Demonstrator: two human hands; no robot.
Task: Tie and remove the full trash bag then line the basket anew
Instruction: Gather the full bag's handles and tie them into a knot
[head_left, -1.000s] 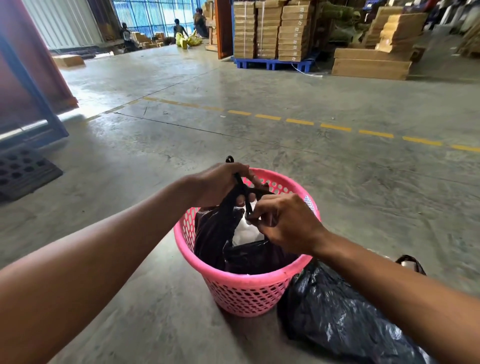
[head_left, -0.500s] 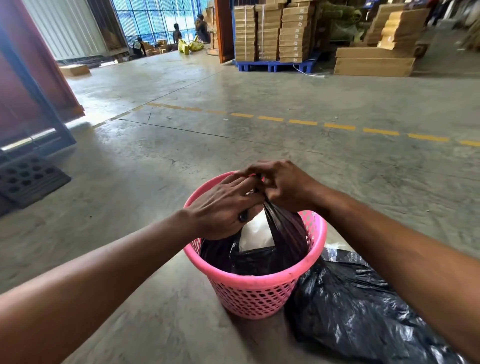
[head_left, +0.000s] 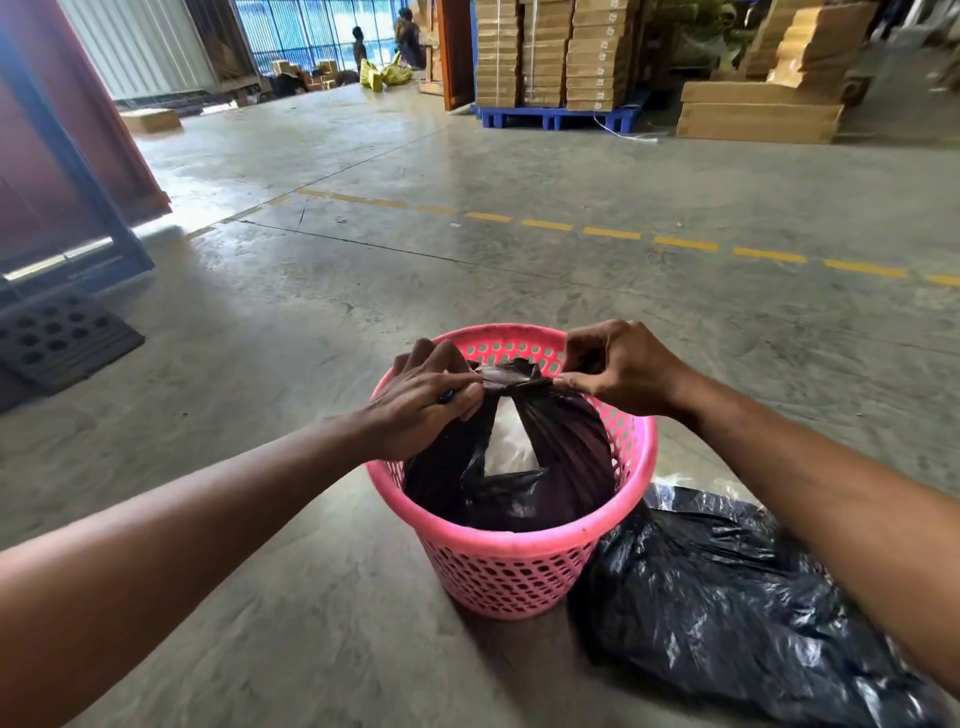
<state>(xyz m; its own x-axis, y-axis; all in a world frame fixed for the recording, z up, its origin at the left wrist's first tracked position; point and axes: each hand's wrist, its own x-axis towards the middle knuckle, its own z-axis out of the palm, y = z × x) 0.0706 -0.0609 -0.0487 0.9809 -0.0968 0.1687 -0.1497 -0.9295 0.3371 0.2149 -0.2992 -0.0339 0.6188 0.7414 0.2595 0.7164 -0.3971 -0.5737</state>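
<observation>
A pink perforated basket (head_left: 519, 566) stands on the concrete floor in front of me. Inside it sits a full black trash bag (head_left: 566, 467) with something white showing through a gap in its front. My left hand (head_left: 426, 400) grips one bag handle at the left of the rim. My right hand (head_left: 618, 371) pinches the other handle at the right. Between the two hands the handles are drawn taut into a twisted band above the bag.
A second black plastic bag (head_left: 727, 613) lies crumpled on the floor, touching the basket's right side. A dark perforated mat (head_left: 57, 338) lies at the left. Stacked cardboard boxes on a blue pallet (head_left: 556, 117) and several people stand far behind.
My hands were together over the bag half a second ago; now they have pulled apart sideways, stretching the handles tight between them.
</observation>
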